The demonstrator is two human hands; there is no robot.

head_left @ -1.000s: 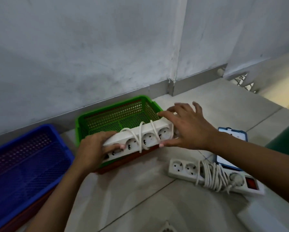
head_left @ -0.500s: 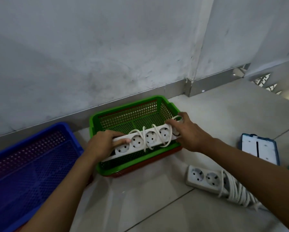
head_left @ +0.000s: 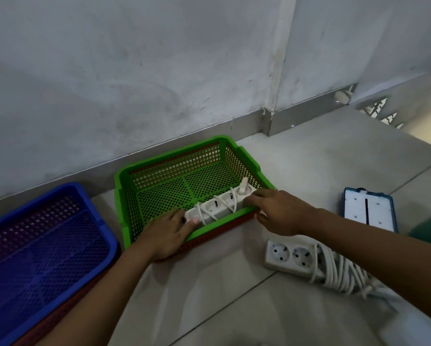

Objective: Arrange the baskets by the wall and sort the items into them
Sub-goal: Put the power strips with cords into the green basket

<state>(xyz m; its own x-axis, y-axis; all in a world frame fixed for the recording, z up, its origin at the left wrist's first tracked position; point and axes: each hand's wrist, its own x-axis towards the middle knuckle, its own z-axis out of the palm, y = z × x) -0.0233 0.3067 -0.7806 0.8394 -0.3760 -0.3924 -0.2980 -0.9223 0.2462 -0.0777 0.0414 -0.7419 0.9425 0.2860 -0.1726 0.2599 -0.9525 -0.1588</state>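
Head | power strip [head_left: 219,207] lengthwise along green basket [head_left: 174,156] front wall

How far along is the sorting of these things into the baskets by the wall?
Early on. Done: the green basket and blue basket sit by the wall. In hand: the left hand and right hand are setting a white power strip, cord wrapped round it, along the green basket's near side. Left: the second power strip and the blue-edged flat item lie on the floor; the blue basket looks empty.
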